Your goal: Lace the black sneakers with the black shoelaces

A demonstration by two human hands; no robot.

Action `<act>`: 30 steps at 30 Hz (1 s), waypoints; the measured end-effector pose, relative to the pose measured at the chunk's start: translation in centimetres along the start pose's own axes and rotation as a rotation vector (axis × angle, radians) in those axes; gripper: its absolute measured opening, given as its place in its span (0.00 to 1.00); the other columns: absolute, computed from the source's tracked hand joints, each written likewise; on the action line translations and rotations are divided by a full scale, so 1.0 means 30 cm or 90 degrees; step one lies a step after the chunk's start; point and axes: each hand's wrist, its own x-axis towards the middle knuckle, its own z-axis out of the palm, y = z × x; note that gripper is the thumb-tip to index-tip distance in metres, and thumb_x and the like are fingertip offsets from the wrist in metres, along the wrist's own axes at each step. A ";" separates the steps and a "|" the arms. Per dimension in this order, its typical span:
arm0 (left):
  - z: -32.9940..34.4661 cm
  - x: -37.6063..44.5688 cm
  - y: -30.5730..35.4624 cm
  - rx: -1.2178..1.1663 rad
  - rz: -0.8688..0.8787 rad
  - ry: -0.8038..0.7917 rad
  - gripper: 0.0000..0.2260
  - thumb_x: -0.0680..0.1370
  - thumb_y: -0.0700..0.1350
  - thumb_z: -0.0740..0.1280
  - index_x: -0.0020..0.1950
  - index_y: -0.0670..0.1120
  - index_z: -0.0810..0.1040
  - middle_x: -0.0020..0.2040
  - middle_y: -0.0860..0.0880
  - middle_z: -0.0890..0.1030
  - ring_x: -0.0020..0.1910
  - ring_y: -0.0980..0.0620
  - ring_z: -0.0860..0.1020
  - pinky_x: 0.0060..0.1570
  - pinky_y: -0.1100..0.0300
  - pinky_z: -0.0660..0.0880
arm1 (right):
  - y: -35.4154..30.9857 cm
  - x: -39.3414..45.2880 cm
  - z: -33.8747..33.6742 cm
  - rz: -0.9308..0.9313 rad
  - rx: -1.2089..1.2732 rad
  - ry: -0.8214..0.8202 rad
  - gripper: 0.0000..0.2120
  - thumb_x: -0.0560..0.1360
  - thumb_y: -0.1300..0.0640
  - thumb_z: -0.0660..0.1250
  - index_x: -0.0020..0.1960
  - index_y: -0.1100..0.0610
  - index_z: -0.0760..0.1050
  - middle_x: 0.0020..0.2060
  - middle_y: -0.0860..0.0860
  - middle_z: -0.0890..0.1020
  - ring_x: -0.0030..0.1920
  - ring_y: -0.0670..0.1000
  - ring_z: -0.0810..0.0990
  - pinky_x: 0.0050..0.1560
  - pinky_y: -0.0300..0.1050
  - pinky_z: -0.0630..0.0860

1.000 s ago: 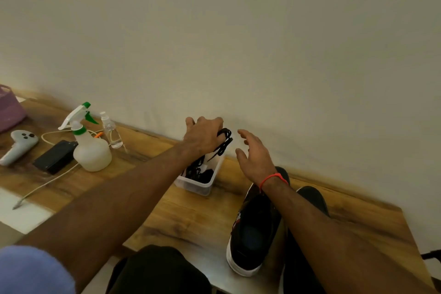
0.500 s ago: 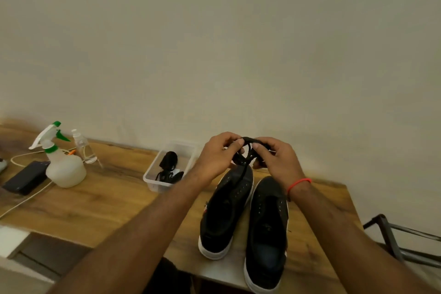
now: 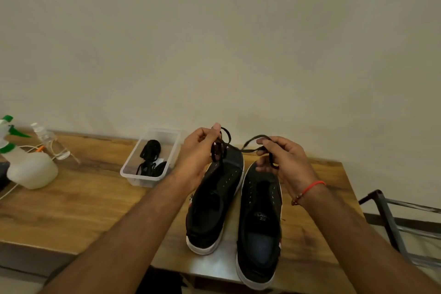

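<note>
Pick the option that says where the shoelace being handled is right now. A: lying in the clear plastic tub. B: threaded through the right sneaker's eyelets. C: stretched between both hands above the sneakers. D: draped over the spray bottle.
C: the left hand and right hand each pinch the black shoelace, which spans between them above the sneakers.

A plain cream wall (image 3: 214, 43) rises behind my wooden tabletop (image 3: 71, 203). A dark metal rack (image 3: 401, 224) stands at the right.
</note>
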 end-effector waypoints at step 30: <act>-0.017 0.037 -0.012 0.308 0.176 -0.049 0.10 0.84 0.51 0.65 0.59 0.52 0.84 0.58 0.59 0.82 0.56 0.54 0.83 0.57 0.51 0.82 | -0.053 0.068 -0.082 -0.109 0.212 0.072 0.11 0.83 0.63 0.59 0.59 0.65 0.78 0.55 0.63 0.84 0.50 0.59 0.85 0.55 0.52 0.82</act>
